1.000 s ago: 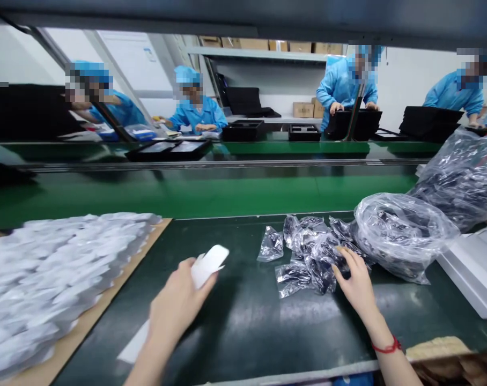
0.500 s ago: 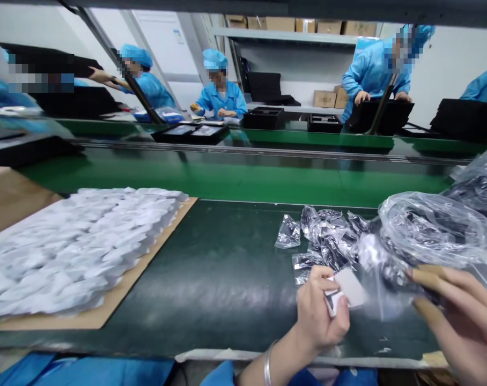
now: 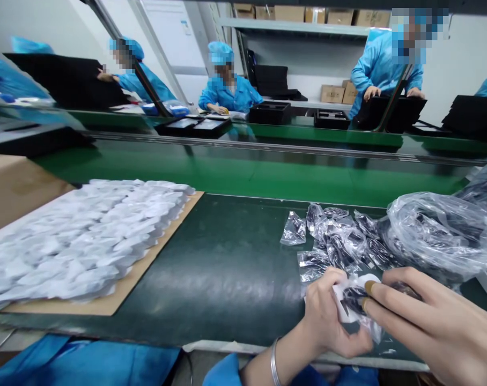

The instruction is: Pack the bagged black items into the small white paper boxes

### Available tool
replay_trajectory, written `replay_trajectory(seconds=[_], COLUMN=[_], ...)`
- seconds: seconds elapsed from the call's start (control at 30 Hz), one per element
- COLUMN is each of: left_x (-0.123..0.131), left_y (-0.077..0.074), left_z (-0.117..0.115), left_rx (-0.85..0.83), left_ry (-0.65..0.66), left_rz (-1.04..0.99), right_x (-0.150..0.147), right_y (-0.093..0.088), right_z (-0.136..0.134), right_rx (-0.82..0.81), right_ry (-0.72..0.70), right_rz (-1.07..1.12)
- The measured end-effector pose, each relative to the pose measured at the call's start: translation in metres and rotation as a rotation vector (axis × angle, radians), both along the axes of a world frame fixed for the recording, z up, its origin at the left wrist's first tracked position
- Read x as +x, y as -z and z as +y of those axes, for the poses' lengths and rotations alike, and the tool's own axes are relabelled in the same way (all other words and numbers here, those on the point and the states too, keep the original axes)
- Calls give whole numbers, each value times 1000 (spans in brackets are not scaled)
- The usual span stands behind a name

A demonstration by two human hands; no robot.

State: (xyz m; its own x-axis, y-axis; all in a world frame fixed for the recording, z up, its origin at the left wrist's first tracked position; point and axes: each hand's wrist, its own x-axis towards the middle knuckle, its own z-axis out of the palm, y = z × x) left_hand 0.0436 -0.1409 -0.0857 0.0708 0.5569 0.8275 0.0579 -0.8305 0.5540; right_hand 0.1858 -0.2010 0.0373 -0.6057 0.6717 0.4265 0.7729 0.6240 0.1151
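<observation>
My left hand point(image 3: 324, 316), with a silver bangle at the wrist, is closed around a small white box point(image 3: 340, 306), which it largely hides. My right hand point(image 3: 424, 316) wears yellowish covers on its fingertips and pinches a clear plastic bag with a dark item, seemingly a bagged cable point(image 3: 355, 299), against the white box's open side. Whether the bag is inside the box or only pressed to it, I cannot tell. Just beyond my hands lies a loose heap of bagged black cables point(image 3: 344, 241).
A large clear bag point(image 3: 440, 230) of dark items stands at the right. On the left, rows of white wrapped pieces point(image 3: 86, 241) cover a cardboard sheet point(image 3: 107, 306) beside a carton point(image 3: 22, 187). Past the green belt point(image 3: 247, 174), co-workers in blue handle black cases.
My right hand has moved left with the bagged cable, bringing it against the white box in my left hand. The view has shifted slightly.
</observation>
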Motion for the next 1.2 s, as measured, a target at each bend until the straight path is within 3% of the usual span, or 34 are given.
replay_trajectory(seconds=[0.2, 0.4, 0.57, 0.83, 0.9, 1.0, 1.07, 1.2], left_x=[-3, -1, 0, -5, -5, -4, -4, -3], left_y=[-5, -1, 5, 4, 4, 5, 5, 2], left_z=[-3, -7, -5, -3, -4, -5, -8, -13], left_rx=[83, 24, -36, -22, -13, -45, -89, -138], left_ry=[-15, -21, -136, -201, -214, -208, -204, -199], left_rz=[63, 36, 25, 78, 96, 101, 110, 99], right_x=[-28, -20, 0, -31, -29, -19, -16, -22], right_y=[-2, -4, 6, 48, 54, 58, 56, 48], right_z=[13, 12, 0, 4, 0, -9, -10, -3], right_rx=[107, -24, 82, 73, 108, 155, 46, -210], right_ry=[-59, -133, 52, 165, 165, 308, 369, 226], right_rz=[-72, -27, 191, 375, 396, 574, 704, 758])
